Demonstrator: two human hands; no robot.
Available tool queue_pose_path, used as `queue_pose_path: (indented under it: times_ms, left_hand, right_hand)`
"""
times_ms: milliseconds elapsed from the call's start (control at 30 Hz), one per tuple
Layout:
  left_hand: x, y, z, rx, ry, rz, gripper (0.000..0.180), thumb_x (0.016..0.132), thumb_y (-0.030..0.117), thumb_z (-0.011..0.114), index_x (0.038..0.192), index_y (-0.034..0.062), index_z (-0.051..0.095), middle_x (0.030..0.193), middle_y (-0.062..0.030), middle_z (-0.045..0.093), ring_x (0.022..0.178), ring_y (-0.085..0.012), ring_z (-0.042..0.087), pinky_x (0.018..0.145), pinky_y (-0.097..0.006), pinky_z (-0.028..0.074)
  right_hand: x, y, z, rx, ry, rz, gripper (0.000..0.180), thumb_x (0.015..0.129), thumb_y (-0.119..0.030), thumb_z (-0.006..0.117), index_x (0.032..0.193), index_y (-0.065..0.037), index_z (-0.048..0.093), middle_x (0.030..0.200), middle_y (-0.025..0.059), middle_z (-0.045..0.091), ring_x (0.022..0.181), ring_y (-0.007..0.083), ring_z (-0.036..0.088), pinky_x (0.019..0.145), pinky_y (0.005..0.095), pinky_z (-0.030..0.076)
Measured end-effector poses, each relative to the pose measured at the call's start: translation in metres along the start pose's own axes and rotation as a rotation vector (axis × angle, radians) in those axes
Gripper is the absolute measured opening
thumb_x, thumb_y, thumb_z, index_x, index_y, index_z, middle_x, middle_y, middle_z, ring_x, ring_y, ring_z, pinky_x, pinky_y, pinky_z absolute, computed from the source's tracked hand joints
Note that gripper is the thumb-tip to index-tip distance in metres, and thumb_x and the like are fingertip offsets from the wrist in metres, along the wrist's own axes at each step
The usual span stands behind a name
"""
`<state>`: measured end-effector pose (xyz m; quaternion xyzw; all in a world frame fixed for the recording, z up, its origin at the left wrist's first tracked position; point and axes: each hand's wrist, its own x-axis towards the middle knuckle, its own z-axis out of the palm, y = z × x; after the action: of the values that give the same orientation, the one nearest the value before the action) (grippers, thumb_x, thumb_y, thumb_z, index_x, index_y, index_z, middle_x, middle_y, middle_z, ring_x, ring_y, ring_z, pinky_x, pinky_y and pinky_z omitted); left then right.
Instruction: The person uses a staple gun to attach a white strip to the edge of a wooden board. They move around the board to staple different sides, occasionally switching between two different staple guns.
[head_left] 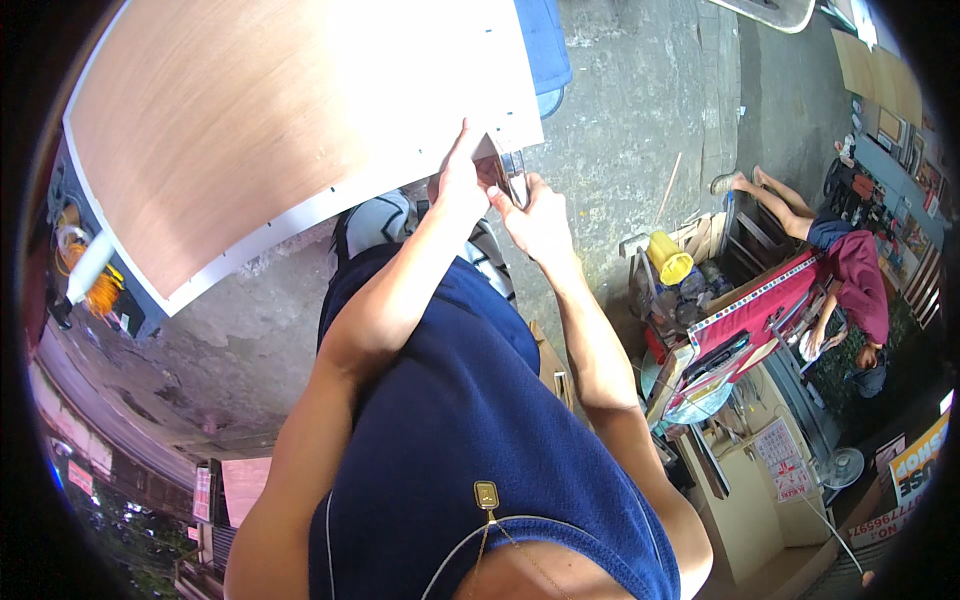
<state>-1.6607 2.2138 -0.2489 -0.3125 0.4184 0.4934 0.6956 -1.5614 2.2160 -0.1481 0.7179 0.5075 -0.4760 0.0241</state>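
Observation:
A large panel (260, 130) with a wood-toned face and a white border lies in front of me, small dark marks spaced along its border. My left hand (460, 187) is at the panel's near edge, its thumb stretched up against the white border and its other fingers partly hidden; it appears to grip the edge. Just right of it, my right hand (541, 218) is closed around a narrow, shiny metal hand tool (517, 185), whose exact kind I cannot make out. The tool's far end meets the panel's near right corner.
A blue plastic piece (545, 50) shows beyond the panel's right edge. Orange cord (103, 293) and a white bottle (92, 266) lie at far left. To the right stand a yellow container (669, 258), a red-covered bench (745, 305) and a person in a maroon shirt (862, 280).

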Motion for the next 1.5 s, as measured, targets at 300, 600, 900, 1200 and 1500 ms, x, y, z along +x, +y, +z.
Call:
queue_pose_path:
  times_ms: [300, 600, 900, 1200, 1500]
  left_hand:
    - [-0.009, 0.007, 0.007, -0.077, 0.033, -0.076, 0.037, 0.087, 0.036, 0.063, 0.111, 0.0080, 0.057, 0.093, -0.0066, 0.061, 0.080, -0.0177, 0.061, 0.065, -0.033, 0.054]
    - [0.001, -0.006, 0.000, -0.114, 0.012, -0.100, 0.036, 0.089, 0.042, 0.058, 0.104, 0.0090, 0.059, 0.088, -0.0072, 0.062, 0.076, -0.0196, 0.062, 0.063, -0.035, 0.053]
    - [-0.017, -0.012, 0.031, -0.293, 0.148, 0.099, 0.024, 0.094, 0.029, 0.053, 0.112, 0.0134, 0.056, 0.106, -0.0011, 0.062, 0.104, -0.0145, 0.057, 0.090, -0.028, 0.045]
    - [0.000, -0.050, 0.043, -0.327, 0.134, 0.402, 0.033, 0.097, 0.035, 0.046, 0.069, 0.0173, 0.047, 0.056, 0.0075, 0.036, 0.056, -0.0077, 0.042, 0.077, -0.028, 0.047]
    - [0.012, -0.068, 0.039, -0.323, 0.198, 0.503, 0.046, 0.091, 0.030, 0.056, 0.132, 0.0112, 0.048, 0.118, -0.0054, 0.060, 0.105, -0.0185, 0.060, 0.088, -0.034, 0.047]
  right_hand:
    - [0.004, -0.010, 0.002, 0.009, -0.014, 0.060, 0.040, 0.078, -0.033, 0.069, 0.091, 0.004, 0.063, 0.068, 0.0196, 0.064, 0.068, 0.0249, 0.066, 0.064, 0.0375, 0.050]
    - [0.007, 0.003, 0.008, -0.028, 0.072, -0.004, 0.036, 0.077, -0.030, 0.068, 0.090, 0.003, 0.063, 0.068, 0.0206, 0.063, 0.067, 0.0258, 0.065, 0.065, 0.0374, 0.050]
    - [0.014, 0.028, -0.093, -0.150, -0.181, -0.102, 0.042, 0.081, -0.039, 0.067, 0.081, 0.003, 0.059, 0.061, 0.0198, 0.059, 0.061, 0.0292, 0.063, 0.062, 0.0377, 0.048]
    - [0.082, 0.041, -0.152, -0.289, -0.387, -0.533, 0.039, 0.082, -0.036, 0.068, 0.081, 0.002, 0.060, 0.054, 0.0107, 0.052, 0.052, 0.0175, 0.052, 0.054, 0.0330, 0.044]
    - [0.122, 0.010, -0.151, -0.482, -0.655, -0.787, 0.040, 0.083, -0.026, 0.063, 0.107, 0.004, 0.056, 0.088, 0.0242, 0.060, 0.086, 0.0355, 0.061, 0.077, 0.0417, 0.046]
